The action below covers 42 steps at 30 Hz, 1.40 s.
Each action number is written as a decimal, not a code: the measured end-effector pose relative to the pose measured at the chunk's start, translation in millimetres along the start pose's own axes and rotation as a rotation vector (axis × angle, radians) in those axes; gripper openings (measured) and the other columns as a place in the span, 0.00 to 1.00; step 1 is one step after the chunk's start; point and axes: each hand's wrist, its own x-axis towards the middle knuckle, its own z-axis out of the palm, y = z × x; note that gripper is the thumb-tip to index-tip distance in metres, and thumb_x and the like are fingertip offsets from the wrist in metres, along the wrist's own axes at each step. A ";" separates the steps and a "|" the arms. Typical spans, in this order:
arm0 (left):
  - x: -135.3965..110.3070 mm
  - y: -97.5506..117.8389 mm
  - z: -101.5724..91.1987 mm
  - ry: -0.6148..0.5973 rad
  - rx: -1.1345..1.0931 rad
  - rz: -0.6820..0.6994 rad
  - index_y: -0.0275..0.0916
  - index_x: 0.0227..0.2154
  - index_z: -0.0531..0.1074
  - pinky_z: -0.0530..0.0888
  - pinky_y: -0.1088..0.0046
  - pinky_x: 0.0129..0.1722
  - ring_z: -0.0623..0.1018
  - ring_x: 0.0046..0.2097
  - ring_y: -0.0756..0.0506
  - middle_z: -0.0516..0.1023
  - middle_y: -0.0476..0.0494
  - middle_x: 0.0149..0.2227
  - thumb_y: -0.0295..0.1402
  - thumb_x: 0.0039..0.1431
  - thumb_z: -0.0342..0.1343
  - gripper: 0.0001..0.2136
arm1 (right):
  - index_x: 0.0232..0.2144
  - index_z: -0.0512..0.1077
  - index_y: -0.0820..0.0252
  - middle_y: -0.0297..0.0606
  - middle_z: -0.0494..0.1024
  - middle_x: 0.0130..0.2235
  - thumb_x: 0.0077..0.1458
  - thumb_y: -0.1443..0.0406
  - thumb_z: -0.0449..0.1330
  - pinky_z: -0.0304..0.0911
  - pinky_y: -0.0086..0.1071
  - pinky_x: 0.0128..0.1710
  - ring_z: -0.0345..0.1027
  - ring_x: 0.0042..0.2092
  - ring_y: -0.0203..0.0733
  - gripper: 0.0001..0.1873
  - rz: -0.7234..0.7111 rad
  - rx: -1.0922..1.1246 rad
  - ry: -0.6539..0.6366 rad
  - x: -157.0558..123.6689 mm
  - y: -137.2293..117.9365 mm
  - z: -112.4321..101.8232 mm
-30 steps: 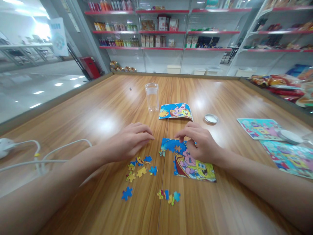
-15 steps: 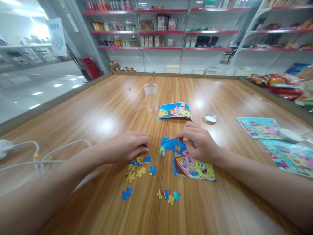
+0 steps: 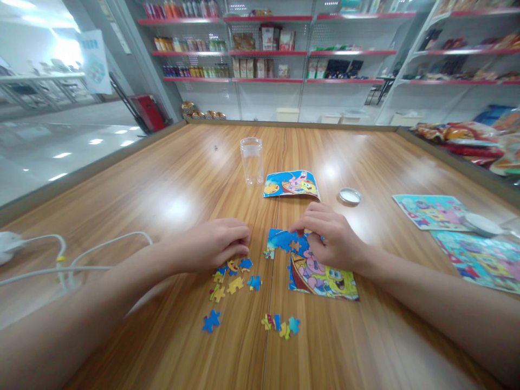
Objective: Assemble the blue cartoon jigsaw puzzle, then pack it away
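Observation:
A partly built cartoon jigsaw [image 3: 320, 276] lies on the wooden table [image 3: 162, 195] in front of me. My right hand [image 3: 331, 238] rests on its upper part, fingers curled and pinched at the top edge; what they pinch is hidden. My left hand [image 3: 215, 244] lies curled, fingers down, just above a cluster of loose pieces [image 3: 233, 276], fingertips touching the nearest ones. One blue piece [image 3: 211, 320] and a small joined group [image 3: 280, 325] lie nearer me.
A clear plastic jar [image 3: 252, 161] stands beyond the hands, its white lid [image 3: 350, 195] to the right, a reference picture [image 3: 291, 184] between them. Other puzzle pictures [image 3: 467, 238] lie at right. White cables [image 3: 73, 254] run at left. Store shelves stand behind.
My left hand drew back slightly toward me and settled onto the loose pieces. My right hand barely shifted on the jigsaw's top edge.

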 end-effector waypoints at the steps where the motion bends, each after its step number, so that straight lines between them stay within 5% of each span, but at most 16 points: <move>1: 0.1 0.0 0.0 0.001 0.000 -0.002 0.38 0.32 0.67 0.65 0.72 0.36 0.70 0.35 0.49 0.71 0.49 0.33 0.35 0.69 0.52 0.09 | 0.37 0.73 0.60 0.35 0.76 0.31 0.47 0.81 0.53 0.59 0.38 0.37 0.64 0.35 0.40 0.19 0.001 0.000 -0.001 0.0 0.3 -0.1; 42: 0.3 -0.7 -0.5 0.003 -0.027 -0.007 0.39 0.32 0.69 0.66 0.73 0.37 0.71 0.37 0.48 0.73 0.48 0.34 0.34 0.68 0.53 0.08 | 0.38 0.73 0.59 0.34 0.75 0.31 0.47 0.80 0.53 0.58 0.38 0.39 0.64 0.35 0.41 0.19 0.005 -0.007 -0.005 -1.7 3.0 -0.1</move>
